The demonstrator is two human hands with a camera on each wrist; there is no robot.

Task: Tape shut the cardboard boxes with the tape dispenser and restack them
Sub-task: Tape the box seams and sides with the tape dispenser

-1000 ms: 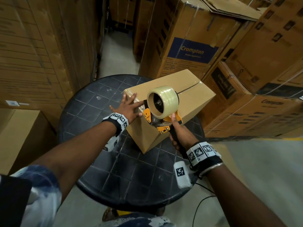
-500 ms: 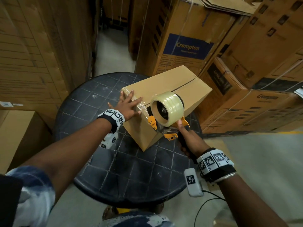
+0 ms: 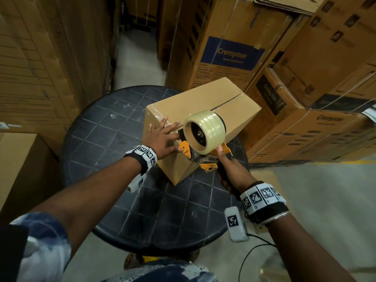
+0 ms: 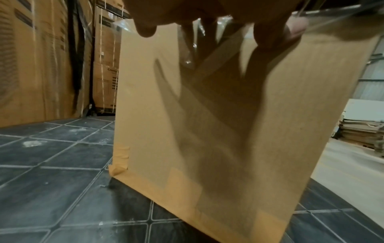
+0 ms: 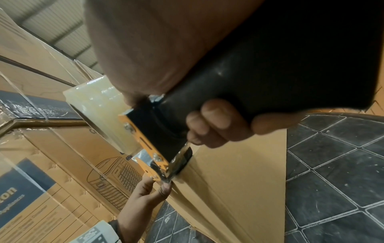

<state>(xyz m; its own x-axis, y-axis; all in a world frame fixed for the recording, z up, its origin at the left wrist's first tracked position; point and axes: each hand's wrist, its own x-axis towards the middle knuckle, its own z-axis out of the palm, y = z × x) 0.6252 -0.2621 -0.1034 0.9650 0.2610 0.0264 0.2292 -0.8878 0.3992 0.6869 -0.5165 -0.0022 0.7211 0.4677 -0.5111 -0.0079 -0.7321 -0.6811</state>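
A plain cardboard box (image 3: 213, 102) stands on the round dark tiled table (image 3: 97, 139), its top seam partly open toward the far end. My right hand (image 3: 232, 169) grips the black handle of the orange tape dispenser (image 3: 203, 137), which carries a clear tape roll and touches the box's near top edge. The dispenser's front (image 5: 166, 166) meets the box corner (image 5: 228, 180). My left hand (image 3: 162, 135) lies flat with spread fingers on the near top edge, pressing clear tape onto the box (image 4: 207, 115). Its fingers (image 4: 270, 32) show at the top of the left wrist view.
Tall printed cartons (image 3: 234, 47) stand close behind and to the right of the table, and more stacked cartons (image 3: 40, 58) wall in the left. A narrow floor aisle (image 3: 138, 58) runs away behind. Another box (image 3: 18, 169) sits low at left. A cable (image 3: 254, 251) trails on the floor.
My left hand slid right along the box's near edge toward the dispenser. The dispenser stayed at the box's near top edge in my right hand; the view shifted slightly.
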